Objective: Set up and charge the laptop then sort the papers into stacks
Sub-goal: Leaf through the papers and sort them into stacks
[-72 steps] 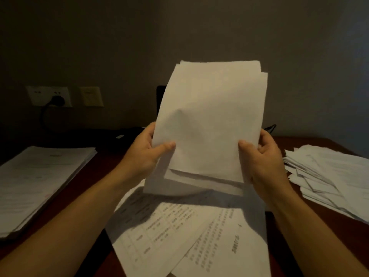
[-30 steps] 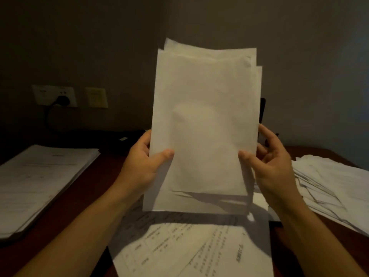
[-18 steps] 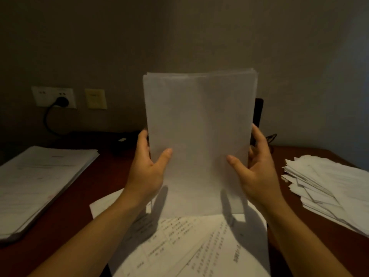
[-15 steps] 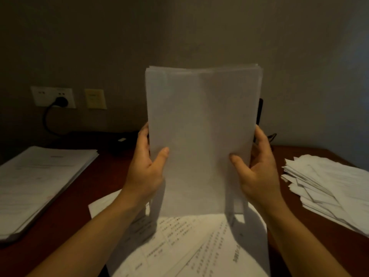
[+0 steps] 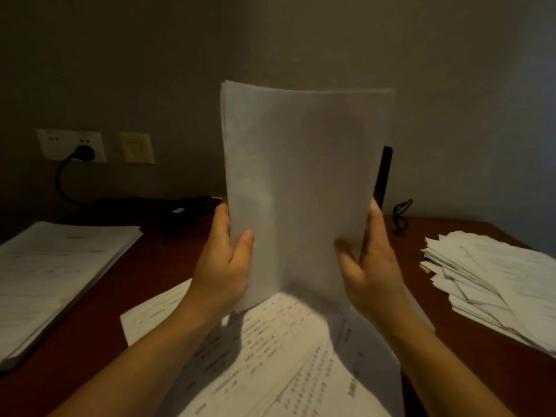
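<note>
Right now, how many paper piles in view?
4: held sheaf, neat stack left, messy pile right, printed sheets in front. More may hide behind the sheaf.

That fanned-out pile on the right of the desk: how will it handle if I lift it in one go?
The right pile lies loose, corners jutting at odd angles, so sheets would likely slide apart. Thin paper, it would probably sag unless supported from below. Many layers show, so it may feel fairly heavy.

- Dim room; the brightest patch falls on the printed sheets [image 5: 285, 341] on the counter [image 5: 150, 281].
- The paper stack [image 5: 301, 191] and forearms throw dark shadows over them.
- Motion blur smears the right hand [image 5: 373, 272] and the stack's lower edge; the corners darken.
</note>
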{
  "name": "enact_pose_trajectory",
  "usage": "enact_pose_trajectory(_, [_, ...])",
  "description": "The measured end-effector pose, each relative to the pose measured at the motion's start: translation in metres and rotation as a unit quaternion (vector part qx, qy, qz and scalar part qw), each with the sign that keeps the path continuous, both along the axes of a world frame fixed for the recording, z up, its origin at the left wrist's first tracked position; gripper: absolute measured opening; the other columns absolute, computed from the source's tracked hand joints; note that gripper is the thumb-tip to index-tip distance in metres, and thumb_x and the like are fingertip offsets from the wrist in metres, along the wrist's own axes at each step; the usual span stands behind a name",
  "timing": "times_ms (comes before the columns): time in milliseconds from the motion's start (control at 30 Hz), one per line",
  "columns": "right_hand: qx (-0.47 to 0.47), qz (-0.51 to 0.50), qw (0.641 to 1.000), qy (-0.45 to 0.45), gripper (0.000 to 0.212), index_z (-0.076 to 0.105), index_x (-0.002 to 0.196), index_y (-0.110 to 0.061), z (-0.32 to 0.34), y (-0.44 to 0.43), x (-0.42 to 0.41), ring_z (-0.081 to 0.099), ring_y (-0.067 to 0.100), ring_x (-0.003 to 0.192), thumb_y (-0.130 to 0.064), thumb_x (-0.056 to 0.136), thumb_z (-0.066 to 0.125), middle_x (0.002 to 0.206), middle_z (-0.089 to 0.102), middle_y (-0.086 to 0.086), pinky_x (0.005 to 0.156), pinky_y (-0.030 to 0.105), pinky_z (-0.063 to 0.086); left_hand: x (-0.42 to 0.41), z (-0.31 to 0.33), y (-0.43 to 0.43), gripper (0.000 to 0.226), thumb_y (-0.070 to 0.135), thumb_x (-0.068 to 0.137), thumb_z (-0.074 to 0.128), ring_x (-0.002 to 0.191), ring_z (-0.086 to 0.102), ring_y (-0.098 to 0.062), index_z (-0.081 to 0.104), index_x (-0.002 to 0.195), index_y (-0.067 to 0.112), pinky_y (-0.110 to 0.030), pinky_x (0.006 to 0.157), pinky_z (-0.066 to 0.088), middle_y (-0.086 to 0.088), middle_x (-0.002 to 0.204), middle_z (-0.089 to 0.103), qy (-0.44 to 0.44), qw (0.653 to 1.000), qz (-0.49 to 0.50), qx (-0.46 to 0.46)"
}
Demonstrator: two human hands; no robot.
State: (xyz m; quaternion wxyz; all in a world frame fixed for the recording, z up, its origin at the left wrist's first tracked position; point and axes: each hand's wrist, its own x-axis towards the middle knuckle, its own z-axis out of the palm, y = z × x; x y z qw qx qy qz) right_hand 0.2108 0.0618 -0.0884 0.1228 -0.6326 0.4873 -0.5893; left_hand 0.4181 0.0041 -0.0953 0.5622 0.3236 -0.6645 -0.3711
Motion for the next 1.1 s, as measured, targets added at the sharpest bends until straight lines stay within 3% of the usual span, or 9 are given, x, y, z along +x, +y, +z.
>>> enact_pose_trajectory(100, [-0.053,-0.029,0.998,-0.013,0.072,0.019,0.155,-0.022,0.002,0.003,0.005,0.052,0.003,0.124,0.0,0.097,0.055,0.138,0.05,-0.011,0.095,0.024,0.053,-0.001,0.003,0.004,0.058,0.017,0.106,0.048,0.124,0.058,-0.008,0.026,0.151,0.046,-0.04,0.1,0.054,0.014,0.139,0.054,0.016,0.999,0.035,-0.03])
enact_pose_trajectory(200, [-0.047,-0.041,0.997,-0.046,0.078,0.018,0.155,-0.03,0.002,0.001,0.005,0.049,-0.004,0.124,-0.002,0.095,0.06,0.14,0.048,-0.017,0.096,0.016,0.048,-0.001,0.002,0.003,0.069,0.014,0.104,0.05,0.132,0.046,0.001,0.021,0.145,0.061,-0.025,0.104,0.043,0.026,0.143,0.043,0.015,0.997,0.063,-0.051])
enact_pose_trajectory(267, [-0.034,-0.031,0.997,-0.056,0.077,0.019,0.154,-0.034,0.0,-0.001,0.005,0.046,-0.001,0.129,-0.006,0.095,0.06,0.144,0.046,-0.015,0.104,0.024,0.046,0.001,-0.003,-0.003,0.068,0.014,0.104,0.05,0.135,0.043,0.002,0.021,0.15,0.053,-0.02,0.105,0.039,0.023,0.148,0.041,0.024,0.997,0.061,-0.037])
enact_pose_trajectory(333, [-0.029,-0.023,0.997,-0.068,0.074,0.02,0.153,-0.035,-0.002,-0.003,0.004,0.047,0.004,0.132,-0.006,0.096,0.059,0.144,0.047,-0.015,0.107,0.034,0.046,0.003,-0.005,-0.009,0.064,0.014,0.105,0.049,0.135,0.046,0.0,0.023,0.155,0.045,-0.026,0.108,0.042,0.018,0.151,0.044,0.05,0.998,0.044,-0.011])
enact_pose_trajectory(500, [-0.008,-0.021,0.997,-0.071,0.07,0.023,0.153,-0.034,-0.003,-0.001,0.007,0.048,-0.006,0.127,-0.008,0.097,0.056,0.14,0.048,-0.022,0.099,0.015,0.046,0.004,-0.004,-0.014,0.043,0.016,0.107,0.045,0.122,0.058,-0.002,0.037,0.142,0.039,-0.035,0.102,0.051,0.014,0.137,0.056,0.057,0.997,0.043,0.013])
enact_pose_trajectory(667, [-0.002,-0.002,0.992,-0.127,0.07,0.024,0.152,-0.033,-0.004,-0.004,0.006,0.054,0.004,0.124,-0.003,0.097,0.056,0.139,0.051,-0.009,0.098,0.027,0.051,0.005,-0.006,-0.014,0.026,0.023,0.107,0.045,0.107,0.063,-0.004,0.044,0.115,0.048,-0.039,0.092,0.056,0.015,0.122,0.06,0.047,0.997,0.056,0.037])
enact_pose_trajectory(867, [0.01,-0.016,0.988,-0.15,0.04,0.045,0.138,-0.03,-0.006,-0.005,0.005,0.062,0.0,0.107,-0.009,0.103,0.044,0.118,0.063,-0.016,0.085,0.02,0.056,0.008,-0.004,-0.015,0.035,0.024,0.108,0.044,0.115,0.062,-0.006,0.044,0.119,0.057,-0.039,0.098,0.054,0.018,0.126,0.06,0.048,0.996,0.051,0.054])
enact_pose_trajectory(1000, [0.003,-0.031,0.986,-0.164,0.037,0.049,0.136,-0.025,-0.005,-0.004,0.004,0.064,0.006,0.107,-0.009,0.104,0.044,0.118,0.064,-0.011,0.087,0.026,0.056,0.013,-0.002,-0.014,0.035,0.023,0.108,0.045,0.107,0.065,-0.003,0.042,0.131,0.049,-0.03,0.088,0.057,0.018,0.118,0.063,0.041,0.996,0.076,0.036])
enact_pose_trajectory(1100, [0.003,-0.034,0.984,-0.173,0.031,0.054,0.127,-0.028,-0.003,-0.002,0.005,0.066,0.005,0.102,-0.01,0.102,0.047,0.111,0.067,-0.011,0.082,0.024,0.057,0.019,0.001,-0.016,0.025,0.024,0.106,0.049,0.101,0.069,-0.006,0.061,0.115,0.045,-0.039,0.087,0.06,0.017,0.108,0.071,0.033,0.995,0.085,0.041])
